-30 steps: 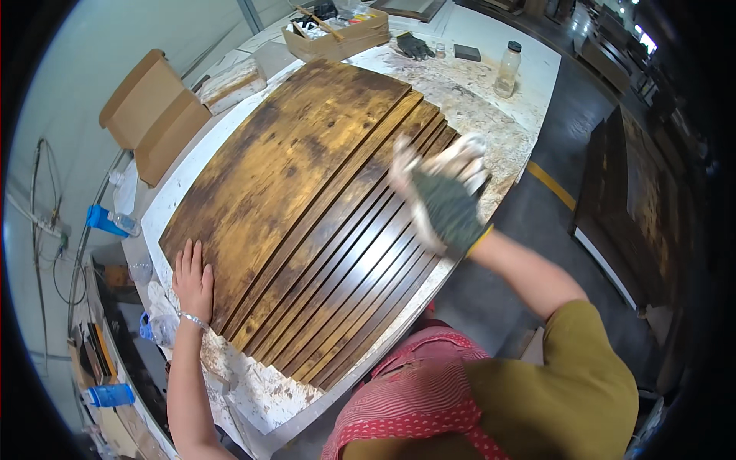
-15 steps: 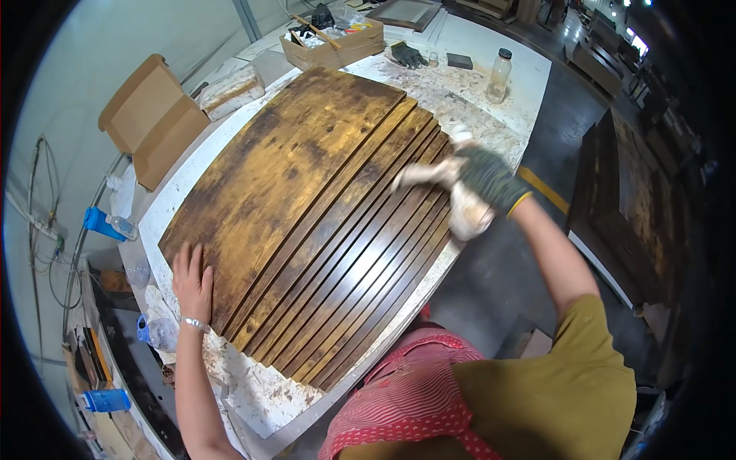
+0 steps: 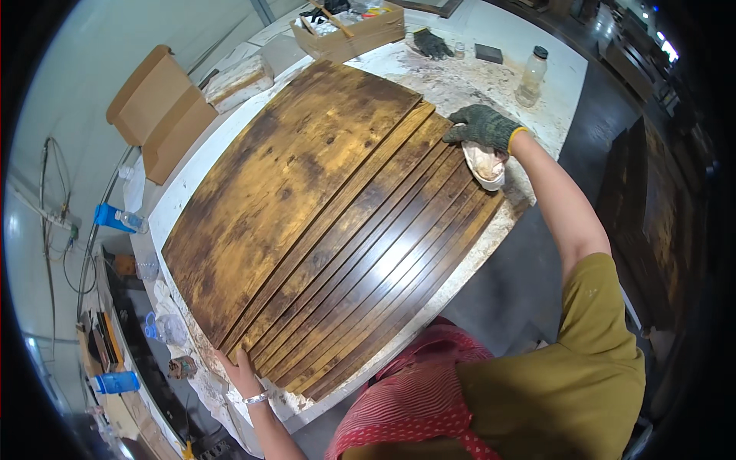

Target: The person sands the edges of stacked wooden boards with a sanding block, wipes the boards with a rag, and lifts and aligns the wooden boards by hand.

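A stack of fanned-out brown wood-grain boards (image 3: pixel 284 184) lies on the white table, their long edges stepped toward me. My right hand (image 3: pixel 483 126), in a dark grey-green knit glove with a yellow cuff, is closed round a bunched whitish cloth (image 3: pixel 487 167) with brownish stains. That cloth rests on the right ends of the stepped boards. My bare left hand (image 3: pixel 242 376), with a bracelet at the wrist, touches the near left corner of the stack. Its thumb and fingers are apart at the board ends; some fingertips are hidden.
The table (image 3: pixel 563 57) holds a clear jar with a dark lid (image 3: pixel 531 77), a dark block (image 3: pixel 488 54), another glove (image 3: pixel 433 44) and a filled carton (image 3: pixel 376 34). An open cardboard box (image 3: pixel 165 115) stands at left. More dark boards (image 3: pixel 644 222) are stacked at right.
My left hand has moved from the top board's left edge to the stack's near corner. My right hand has moved onto the boards' far right ends with the cloth, now bunched up. The view has shifted.
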A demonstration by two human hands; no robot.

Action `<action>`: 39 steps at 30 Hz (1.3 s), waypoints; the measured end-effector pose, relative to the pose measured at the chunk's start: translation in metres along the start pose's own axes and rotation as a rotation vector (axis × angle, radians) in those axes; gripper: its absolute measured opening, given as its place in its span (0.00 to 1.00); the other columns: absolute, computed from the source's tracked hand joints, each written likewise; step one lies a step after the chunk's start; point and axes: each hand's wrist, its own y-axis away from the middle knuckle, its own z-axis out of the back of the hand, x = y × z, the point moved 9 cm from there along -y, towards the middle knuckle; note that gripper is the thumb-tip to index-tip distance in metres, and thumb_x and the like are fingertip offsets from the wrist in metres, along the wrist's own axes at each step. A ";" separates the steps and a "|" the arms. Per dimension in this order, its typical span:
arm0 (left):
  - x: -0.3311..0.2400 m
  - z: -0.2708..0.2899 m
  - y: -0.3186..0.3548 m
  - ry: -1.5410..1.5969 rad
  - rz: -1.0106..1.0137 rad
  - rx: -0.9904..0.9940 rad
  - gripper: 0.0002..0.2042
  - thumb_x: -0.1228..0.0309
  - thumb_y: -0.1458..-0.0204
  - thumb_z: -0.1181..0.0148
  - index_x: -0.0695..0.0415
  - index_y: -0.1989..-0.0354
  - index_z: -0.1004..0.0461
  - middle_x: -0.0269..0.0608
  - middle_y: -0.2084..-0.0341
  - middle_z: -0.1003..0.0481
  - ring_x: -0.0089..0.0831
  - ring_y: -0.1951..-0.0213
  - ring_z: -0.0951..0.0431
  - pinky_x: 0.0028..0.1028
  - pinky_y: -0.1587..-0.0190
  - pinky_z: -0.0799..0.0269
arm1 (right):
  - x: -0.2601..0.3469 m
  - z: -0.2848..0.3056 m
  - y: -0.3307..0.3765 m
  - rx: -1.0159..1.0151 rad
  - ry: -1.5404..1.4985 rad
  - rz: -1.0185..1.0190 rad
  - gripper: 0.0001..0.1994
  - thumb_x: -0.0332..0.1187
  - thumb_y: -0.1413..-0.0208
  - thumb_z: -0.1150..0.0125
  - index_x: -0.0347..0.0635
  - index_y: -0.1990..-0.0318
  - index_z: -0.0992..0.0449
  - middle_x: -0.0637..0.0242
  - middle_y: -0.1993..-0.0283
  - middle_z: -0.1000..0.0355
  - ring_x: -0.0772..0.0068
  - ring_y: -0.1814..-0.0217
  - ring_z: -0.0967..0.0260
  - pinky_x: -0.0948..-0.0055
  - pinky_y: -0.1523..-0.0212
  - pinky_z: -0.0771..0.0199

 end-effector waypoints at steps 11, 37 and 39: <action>0.001 0.003 0.010 0.095 -0.043 -0.124 0.32 0.65 0.38 0.45 0.68 0.30 0.48 0.53 0.30 0.45 0.41 0.30 0.44 0.33 0.30 0.52 | 0.001 -0.003 -0.005 -0.048 -0.098 0.044 0.25 0.52 0.48 0.33 0.35 0.59 0.20 0.51 0.62 0.23 0.59 0.65 0.25 0.61 0.58 0.26; -0.115 -0.019 -0.081 -0.649 -0.768 0.206 0.22 0.60 0.36 0.50 0.48 0.34 0.34 0.44 0.31 0.41 0.55 0.33 0.45 0.43 0.30 0.50 | -0.129 0.018 -0.034 -0.391 -0.202 0.055 0.26 0.45 0.39 0.43 0.38 0.39 0.30 0.49 0.37 0.31 0.56 0.34 0.35 0.67 0.36 0.37; -0.121 -0.013 -0.084 -0.660 -0.805 0.245 0.21 0.59 0.36 0.50 0.46 0.35 0.33 0.44 0.32 0.41 0.54 0.33 0.44 0.43 0.31 0.48 | -0.107 0.023 -0.028 -0.327 0.501 0.023 0.27 0.42 0.40 0.41 0.41 0.36 0.33 0.51 0.37 0.31 0.53 0.33 0.36 0.65 0.35 0.38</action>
